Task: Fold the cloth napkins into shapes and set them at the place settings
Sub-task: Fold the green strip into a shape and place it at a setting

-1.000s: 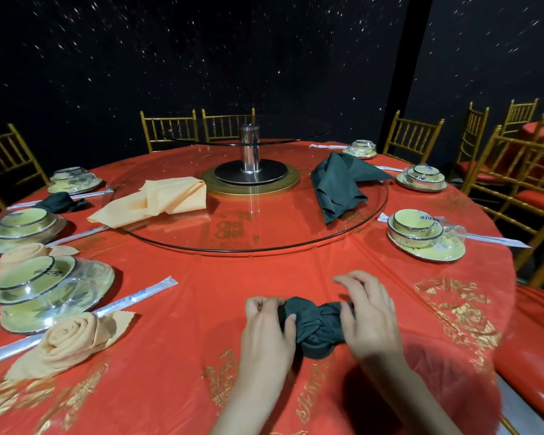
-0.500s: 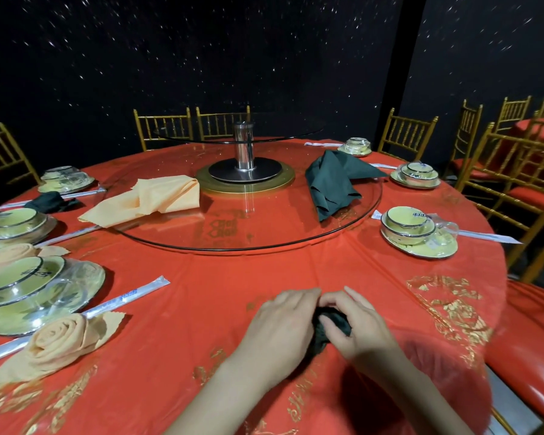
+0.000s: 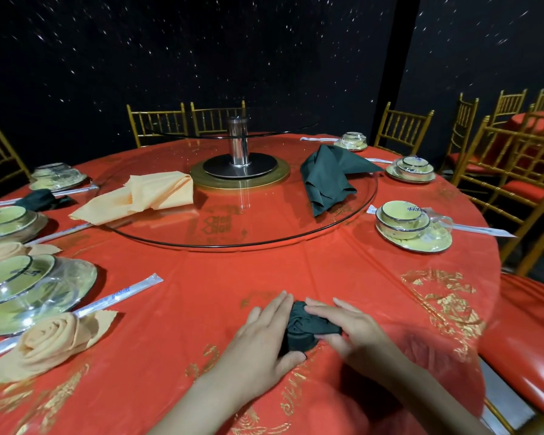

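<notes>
Green rolled napkin point(image 3: 302, 329) on red tablecloth point(image 3: 201, 309) | left hand point(image 3: 264, 337) cupping it, fingers extended | right hand point(image 3: 347, 324) pinching its top

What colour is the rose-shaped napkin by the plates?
Peach-orange; the rose-shaped napkin shows best in the head view, lower left.

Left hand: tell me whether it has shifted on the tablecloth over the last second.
Yes. The left hand moved right, away from the peach rose napkin, and now cups the dark green napkin against the right hand.
</notes>
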The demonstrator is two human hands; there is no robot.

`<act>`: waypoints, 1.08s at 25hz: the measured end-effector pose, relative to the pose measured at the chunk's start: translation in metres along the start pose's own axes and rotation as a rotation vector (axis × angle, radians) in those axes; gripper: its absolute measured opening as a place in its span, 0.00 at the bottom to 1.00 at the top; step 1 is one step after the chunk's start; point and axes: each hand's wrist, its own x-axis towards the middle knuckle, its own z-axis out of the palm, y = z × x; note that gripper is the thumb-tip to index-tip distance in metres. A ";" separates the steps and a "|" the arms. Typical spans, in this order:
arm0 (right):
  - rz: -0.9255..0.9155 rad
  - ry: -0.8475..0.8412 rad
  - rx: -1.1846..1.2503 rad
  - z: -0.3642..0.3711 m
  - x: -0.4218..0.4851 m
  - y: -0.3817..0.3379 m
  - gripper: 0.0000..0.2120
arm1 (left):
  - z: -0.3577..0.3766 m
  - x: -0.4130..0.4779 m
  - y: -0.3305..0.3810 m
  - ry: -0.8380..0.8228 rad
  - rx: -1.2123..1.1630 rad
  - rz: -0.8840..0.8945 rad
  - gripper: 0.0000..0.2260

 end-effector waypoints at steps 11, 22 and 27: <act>0.131 -0.255 0.085 -0.021 0.016 -0.028 0.24 | -0.030 0.009 -0.025 0.028 -0.319 0.130 0.23; 0.751 -0.240 0.510 -0.009 0.056 -0.024 0.24 | -0.040 0.027 -0.034 0.048 -0.114 -0.323 0.16; 0.829 -0.106 0.589 -0.005 0.056 -0.018 0.14 | -0.021 0.012 -0.007 0.209 -0.192 0.082 0.25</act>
